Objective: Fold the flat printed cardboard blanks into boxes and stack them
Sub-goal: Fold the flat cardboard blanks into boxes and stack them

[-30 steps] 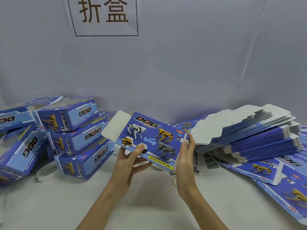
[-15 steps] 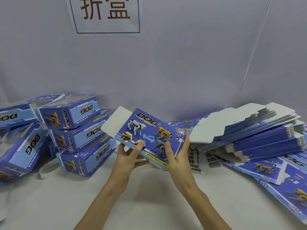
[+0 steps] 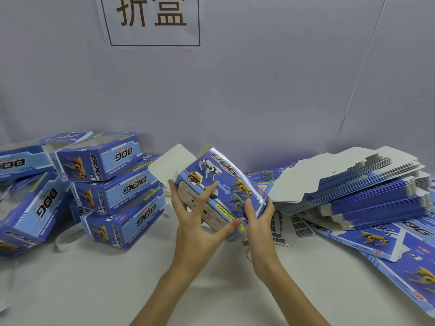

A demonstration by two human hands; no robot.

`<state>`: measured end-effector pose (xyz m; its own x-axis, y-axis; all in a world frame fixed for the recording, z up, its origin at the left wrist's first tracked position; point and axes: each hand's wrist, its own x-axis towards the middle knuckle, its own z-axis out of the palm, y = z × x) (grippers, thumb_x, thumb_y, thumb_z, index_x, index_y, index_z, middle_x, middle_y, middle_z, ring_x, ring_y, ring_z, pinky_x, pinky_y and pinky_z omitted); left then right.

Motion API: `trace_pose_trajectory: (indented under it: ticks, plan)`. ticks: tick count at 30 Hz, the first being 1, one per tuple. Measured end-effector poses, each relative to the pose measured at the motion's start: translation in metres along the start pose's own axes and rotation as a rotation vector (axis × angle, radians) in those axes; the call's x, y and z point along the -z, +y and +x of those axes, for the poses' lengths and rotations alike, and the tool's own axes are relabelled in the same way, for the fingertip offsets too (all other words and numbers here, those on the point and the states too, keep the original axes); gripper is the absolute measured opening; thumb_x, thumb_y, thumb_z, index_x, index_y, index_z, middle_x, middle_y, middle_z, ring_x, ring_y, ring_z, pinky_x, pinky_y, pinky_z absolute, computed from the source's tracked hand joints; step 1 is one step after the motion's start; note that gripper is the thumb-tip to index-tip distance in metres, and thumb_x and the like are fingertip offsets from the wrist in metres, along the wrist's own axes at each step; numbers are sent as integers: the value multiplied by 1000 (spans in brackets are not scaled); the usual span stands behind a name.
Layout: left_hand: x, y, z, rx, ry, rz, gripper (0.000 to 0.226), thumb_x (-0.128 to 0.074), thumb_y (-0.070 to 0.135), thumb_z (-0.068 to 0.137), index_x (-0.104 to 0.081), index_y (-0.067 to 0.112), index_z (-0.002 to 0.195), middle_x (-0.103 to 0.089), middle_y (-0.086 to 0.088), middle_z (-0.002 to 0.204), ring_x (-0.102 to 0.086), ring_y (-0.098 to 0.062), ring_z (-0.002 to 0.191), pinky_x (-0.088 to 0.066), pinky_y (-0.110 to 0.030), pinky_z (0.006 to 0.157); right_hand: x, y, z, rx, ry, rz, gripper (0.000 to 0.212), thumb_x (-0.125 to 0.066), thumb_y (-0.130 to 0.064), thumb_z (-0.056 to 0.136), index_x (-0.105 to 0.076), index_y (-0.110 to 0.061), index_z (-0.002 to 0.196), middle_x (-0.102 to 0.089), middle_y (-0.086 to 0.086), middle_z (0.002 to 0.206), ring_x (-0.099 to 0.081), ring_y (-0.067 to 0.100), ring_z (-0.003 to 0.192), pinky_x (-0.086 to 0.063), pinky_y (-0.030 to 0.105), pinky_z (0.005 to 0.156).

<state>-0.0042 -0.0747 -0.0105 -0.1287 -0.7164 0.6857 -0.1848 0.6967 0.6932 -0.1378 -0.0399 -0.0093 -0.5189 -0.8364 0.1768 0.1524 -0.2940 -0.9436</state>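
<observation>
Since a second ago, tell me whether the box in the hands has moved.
Yes. The box, held by the left hand and right hand, has tipped up, showing its white side panel, its white flap nearer the folded-box stack.

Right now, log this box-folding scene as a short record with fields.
in hand: half-formed box, off the table, tilted
left hand: grips the box's near left end
right hand: grips its near right corner
open flap: white, sticking out far left
folded boxes: piled at left
flat blanks: stacked at right
sign: on the wall
</observation>
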Motion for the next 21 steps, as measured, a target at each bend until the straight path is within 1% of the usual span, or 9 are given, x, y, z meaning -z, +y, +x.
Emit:
trace_pose_trajectory:
  ticks: [2,4,7,9,10,12,14,18,21]
  plan:
    - [-1,4,-1,-71,50,124,82,-70,82,73,-46,57,147,19,14,171,-15,-9,159,-49,-27,106,-1,1,0,-45,26,-4,53,-57,-46,106,-31,-49,152,-66,-10,141,-70,18,122,-51,58,110]
    - [-4,7,-2,-111,68,165,75,-66,79,79,-47,56,147,17,9,172,-9,-6,159,-44,-26,109,-1,1,-1,-72,15,32,50,-55,-47,107,-34,-49,152,-66,-13,140,-69,16,123,-55,57,105]
    - [-3,8,1,-14,107,19,66,-74,68,81,-54,53,142,10,15,171,-9,2,156,-46,-12,103,4,-1,0,-91,-141,152,48,-50,-45,108,-34,-56,152,-70,-13,136,-73,18,114,-63,44,82]
    - [3,8,5,83,138,-74,62,-77,66,80,-56,54,138,2,18,169,-12,8,153,-37,-3,104,6,-3,-2,-72,-215,129,63,-56,-52,98,-26,-62,153,-74,-8,131,-74,21,101,-62,37,77]
    - [6,7,7,126,134,-108,63,-76,65,78,-57,55,136,-2,18,168,-15,8,153,-38,-8,108,5,-4,-3,-37,-235,88,69,-58,-53,94,-23,-63,153,-74,-4,131,-74,24,100,-62,35,78]
    - [10,4,10,185,109,-166,63,-77,62,77,-57,54,136,-7,18,166,-25,-3,153,-43,-32,117,1,-3,-5,43,-224,21,72,-59,-52,92,-21,-64,151,-71,5,132,-73,28,108,-63,37,84]
    - [11,2,11,196,90,-198,63,-79,63,79,-57,51,137,-10,22,163,-34,-12,151,-46,-41,115,-1,1,-4,79,-189,-1,71,-60,-51,91,-22,-62,151,-69,12,131,-73,25,112,-63,38,88]
    - [10,2,9,202,90,-225,64,-81,57,78,-57,52,137,-9,29,159,-33,-8,150,-47,-5,91,2,4,-4,74,-158,8,78,-61,-55,91,-22,-56,158,-70,11,128,-71,32,115,-57,20,73]
    - [9,2,9,220,81,-254,61,-81,48,78,-58,52,135,-10,29,159,-35,-7,148,-48,-3,87,2,2,-5,92,-148,4,76,-64,-55,96,-21,-55,159,-72,8,124,-71,33,115,-56,19,72]
